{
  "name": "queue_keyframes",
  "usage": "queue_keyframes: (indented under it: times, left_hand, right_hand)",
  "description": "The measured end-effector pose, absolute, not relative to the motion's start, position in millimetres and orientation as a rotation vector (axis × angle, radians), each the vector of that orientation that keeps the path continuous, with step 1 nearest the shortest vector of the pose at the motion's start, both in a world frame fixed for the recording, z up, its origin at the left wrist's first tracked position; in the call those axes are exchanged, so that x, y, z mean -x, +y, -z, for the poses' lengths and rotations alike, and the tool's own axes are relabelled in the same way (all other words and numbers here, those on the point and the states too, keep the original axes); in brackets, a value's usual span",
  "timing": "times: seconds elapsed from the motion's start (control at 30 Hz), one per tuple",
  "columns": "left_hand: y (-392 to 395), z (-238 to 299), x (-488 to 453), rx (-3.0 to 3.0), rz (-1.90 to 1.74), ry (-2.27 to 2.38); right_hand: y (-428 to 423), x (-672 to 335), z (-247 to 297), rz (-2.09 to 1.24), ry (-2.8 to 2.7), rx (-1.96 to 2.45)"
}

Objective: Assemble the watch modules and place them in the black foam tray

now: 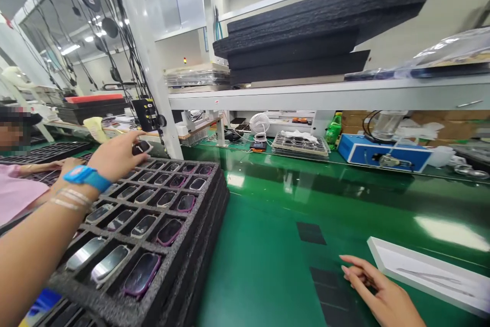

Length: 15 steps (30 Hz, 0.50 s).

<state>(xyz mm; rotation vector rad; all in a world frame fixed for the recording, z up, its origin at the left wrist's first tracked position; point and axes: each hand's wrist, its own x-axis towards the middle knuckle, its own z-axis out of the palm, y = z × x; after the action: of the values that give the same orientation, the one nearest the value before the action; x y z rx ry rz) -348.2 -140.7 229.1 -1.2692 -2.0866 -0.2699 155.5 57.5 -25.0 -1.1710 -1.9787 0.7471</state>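
A green tabletop (pixel 260 245) is spreading across the middle and right. At left, a stack of black foam trays (pixel 193 230) is standing. A shallow white tray (pixel 432 291) is lying at right. The left hand (pixel 115 158) is hanging above the stack's far part, its fingers pinching. The right hand (pixel 383 294) is resting or hovering, I cannot say which, just beside the white tray, fingers loosely curled. Flat dark squares (pixel 311 233) are lying near it. A watch-like device (pixel 141 147) is sitting between the left thumb and fingers; similar devices are occupying the top tray's compartments.

Factory workshop (stacked foam trays (pixel 202 235), green workbench (pixel 252 245)).
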Motion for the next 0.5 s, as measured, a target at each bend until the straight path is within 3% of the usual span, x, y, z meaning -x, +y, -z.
queue_keyframes:
  times: [0.17, 0.5]
  left_hand:
    - [-107, -224, 434, 1.211, 0.235, -2.264]
    - [-90, -173, 503, 1.266, 0.327, -2.320]
  right_hand:
    - [56, -153, 26, -0.689, -2.004, 1.210]
    - [54, -145, 29, -0.654, -2.051, 1.237]
